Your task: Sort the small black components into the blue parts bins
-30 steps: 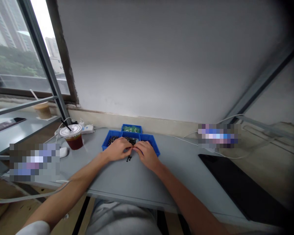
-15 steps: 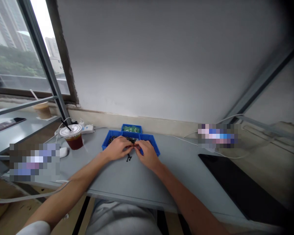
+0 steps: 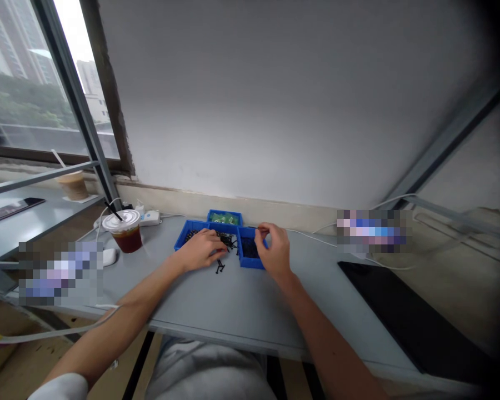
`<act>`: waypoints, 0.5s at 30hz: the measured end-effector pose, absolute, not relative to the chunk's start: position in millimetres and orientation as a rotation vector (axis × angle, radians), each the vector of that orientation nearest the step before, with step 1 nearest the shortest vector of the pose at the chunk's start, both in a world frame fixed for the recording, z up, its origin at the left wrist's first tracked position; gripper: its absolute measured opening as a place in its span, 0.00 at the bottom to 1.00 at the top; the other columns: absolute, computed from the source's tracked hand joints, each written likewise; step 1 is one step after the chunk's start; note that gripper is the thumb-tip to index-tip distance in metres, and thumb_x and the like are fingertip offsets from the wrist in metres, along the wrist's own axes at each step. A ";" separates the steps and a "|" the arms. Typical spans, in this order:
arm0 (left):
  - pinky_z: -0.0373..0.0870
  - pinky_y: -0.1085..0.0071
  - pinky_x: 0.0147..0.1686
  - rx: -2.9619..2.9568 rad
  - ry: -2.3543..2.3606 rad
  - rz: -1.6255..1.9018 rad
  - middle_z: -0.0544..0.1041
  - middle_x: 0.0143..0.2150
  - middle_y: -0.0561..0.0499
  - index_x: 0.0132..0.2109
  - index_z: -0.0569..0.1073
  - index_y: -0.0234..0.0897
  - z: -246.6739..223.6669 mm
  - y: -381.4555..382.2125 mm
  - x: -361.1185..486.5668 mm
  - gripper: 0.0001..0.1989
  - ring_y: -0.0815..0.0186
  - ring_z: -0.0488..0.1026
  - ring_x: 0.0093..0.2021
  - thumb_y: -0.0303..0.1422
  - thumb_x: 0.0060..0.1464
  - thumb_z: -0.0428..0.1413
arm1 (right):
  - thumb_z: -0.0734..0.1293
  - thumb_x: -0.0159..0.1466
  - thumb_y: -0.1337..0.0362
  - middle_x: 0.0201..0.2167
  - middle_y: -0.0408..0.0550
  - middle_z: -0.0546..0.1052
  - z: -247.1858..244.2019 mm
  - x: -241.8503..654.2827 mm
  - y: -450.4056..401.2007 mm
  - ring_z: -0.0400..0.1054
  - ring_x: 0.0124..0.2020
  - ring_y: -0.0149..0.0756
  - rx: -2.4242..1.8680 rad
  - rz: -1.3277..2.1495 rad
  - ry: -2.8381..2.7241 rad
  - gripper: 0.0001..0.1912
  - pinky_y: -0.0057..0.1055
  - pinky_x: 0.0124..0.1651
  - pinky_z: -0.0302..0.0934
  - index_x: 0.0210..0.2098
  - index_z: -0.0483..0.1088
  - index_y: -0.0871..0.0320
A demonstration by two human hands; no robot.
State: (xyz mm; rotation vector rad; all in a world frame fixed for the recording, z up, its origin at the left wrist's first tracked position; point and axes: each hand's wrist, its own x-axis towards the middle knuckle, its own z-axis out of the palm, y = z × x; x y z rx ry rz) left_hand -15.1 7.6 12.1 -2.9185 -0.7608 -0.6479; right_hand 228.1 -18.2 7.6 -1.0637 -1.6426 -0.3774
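Note:
My left hand (image 3: 203,250) rests at the front of the middle blue bin, fingers loosely bent and thumb apart, touching a heap of small black screws (image 3: 228,241). Some of that heap lies spread at the bin's front edge. A few loose black screws (image 3: 220,267) are on the table just in front of this hand. Above the right blue bin (image 3: 252,263), which has dark small parts inside, is my right hand (image 3: 275,250). Its thumb and fingers are pinched on a thin black piece that looks like a screw (image 3: 252,226).
The left blue bin (image 3: 185,232) holds small metallic pieces; a rear blue bin (image 3: 224,213) holds green items. A lidded cup of dark drink (image 3: 125,236), a power strip (image 3: 150,217) and a white mouse (image 3: 109,256) stand left. At right lies a flat black panel (image 3: 404,316).
My hands were together over the middle bin. The right hand has moved right to the right bin, uncovering the screw heap. The left hand has stayed nearly in place.

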 end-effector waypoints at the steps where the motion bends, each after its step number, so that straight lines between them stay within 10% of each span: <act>1: 0.62 0.62 0.48 -2.928 -0.735 -0.602 0.80 0.40 0.49 0.46 0.78 0.39 11.2 7.8 -15.7 0.10 0.59 0.71 0.45 0.37 0.65 0.54 | 0.63 0.67 0.66 0.30 0.44 0.75 8.4 230.1 -17.4 0.68 0.32 0.37 -1.084 -0.385 -1.621 0.03 0.38 0.46 0.59 0.39 0.68 0.56; 15: 0.50 0.57 0.60 -3.084 -0.585 -0.350 0.81 0.38 0.52 0.41 0.79 0.45 2.8 13.8 -17.7 0.12 0.58 0.70 0.48 0.42 0.51 0.67 | 0.60 0.68 0.62 0.43 0.53 0.75 -13.3 229.2 -8.0 0.67 0.47 0.47 -1.447 -0.414 -1.850 0.10 0.43 0.51 0.52 0.45 0.71 0.56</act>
